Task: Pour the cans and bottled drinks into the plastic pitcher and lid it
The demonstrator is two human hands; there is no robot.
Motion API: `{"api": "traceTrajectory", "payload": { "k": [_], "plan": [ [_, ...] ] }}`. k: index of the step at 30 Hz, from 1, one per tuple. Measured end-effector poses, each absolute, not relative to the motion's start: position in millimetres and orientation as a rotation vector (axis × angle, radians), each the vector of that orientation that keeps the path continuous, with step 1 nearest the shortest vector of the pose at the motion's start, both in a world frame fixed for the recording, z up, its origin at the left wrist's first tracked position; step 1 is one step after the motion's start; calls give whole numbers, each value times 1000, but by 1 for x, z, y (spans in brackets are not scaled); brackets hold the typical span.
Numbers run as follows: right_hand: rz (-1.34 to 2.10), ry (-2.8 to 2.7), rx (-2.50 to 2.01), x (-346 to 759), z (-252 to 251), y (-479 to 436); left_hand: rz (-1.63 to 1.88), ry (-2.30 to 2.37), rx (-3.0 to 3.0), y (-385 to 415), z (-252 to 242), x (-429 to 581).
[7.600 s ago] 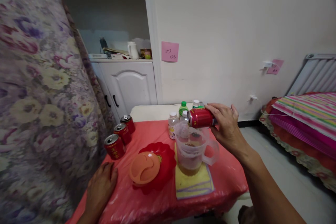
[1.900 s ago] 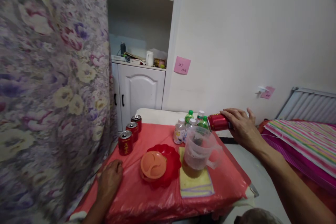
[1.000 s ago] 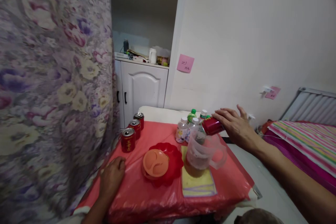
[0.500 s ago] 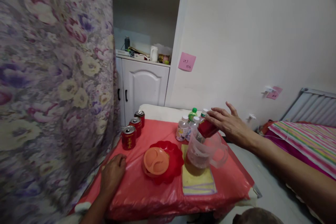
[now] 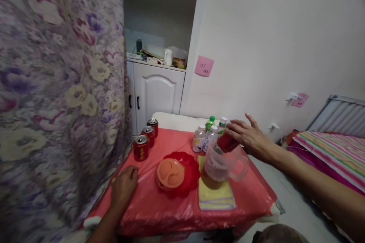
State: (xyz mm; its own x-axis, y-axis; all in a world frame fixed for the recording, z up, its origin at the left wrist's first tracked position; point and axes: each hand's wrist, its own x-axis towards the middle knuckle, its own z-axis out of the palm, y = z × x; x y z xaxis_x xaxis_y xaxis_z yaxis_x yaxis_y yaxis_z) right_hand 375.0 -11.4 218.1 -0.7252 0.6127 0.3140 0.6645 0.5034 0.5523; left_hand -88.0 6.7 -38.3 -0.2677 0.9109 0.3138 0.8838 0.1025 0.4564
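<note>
My right hand (image 5: 242, 133) grips a red drink can (image 5: 227, 142), tipped with its top down to the left inside the mouth of a clear plastic pitcher (image 5: 218, 163). Brownish liquid shows at the pitcher's bottom. Under the pitcher lies a folded yellow cloth (image 5: 216, 199). My left hand (image 5: 124, 184) rests on the left edge of the red-covered table, fingers curled in, with nothing visible in them. Nearest to it stand three upright red cans, the front can (image 5: 141, 148), the middle can (image 5: 148, 135) and the rear can (image 5: 153, 126).
An orange divided dish (image 5: 170, 173) sits on a red scalloped plate (image 5: 191, 182) mid-table. Several bottles, among them a white-capped bottle (image 5: 199, 140) and a green-capped bottle (image 5: 211, 122), stand behind the pitcher. A floral curtain (image 5: 62, 102) hangs at the left.
The can in my right hand has shifted slightly and stays tilted over the pitcher. The whole view has moved a little; my left hand stays on the table.
</note>
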Motion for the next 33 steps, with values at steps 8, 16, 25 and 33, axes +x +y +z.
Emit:
{"api": "traceTrajectory", "payload": {
  "k": [8, 16, 25, 33],
  "plan": [
    [-992, -2656, -1140, 369, 217, -13, 854, 2306, 1878, 7, -37, -88],
    [-965, -2605, -1209, 379, 209, -13, 775, 2340, 1887, 6, -34, -86],
    [-934, -2500, -1351, 400, 200, -13, 565, 2421, 2000, 8, -26, -79],
    [-941, -2433, -1347, 406, 194, -14, 432, 2377, 2095, 10, -18, -82]
  ]
}}
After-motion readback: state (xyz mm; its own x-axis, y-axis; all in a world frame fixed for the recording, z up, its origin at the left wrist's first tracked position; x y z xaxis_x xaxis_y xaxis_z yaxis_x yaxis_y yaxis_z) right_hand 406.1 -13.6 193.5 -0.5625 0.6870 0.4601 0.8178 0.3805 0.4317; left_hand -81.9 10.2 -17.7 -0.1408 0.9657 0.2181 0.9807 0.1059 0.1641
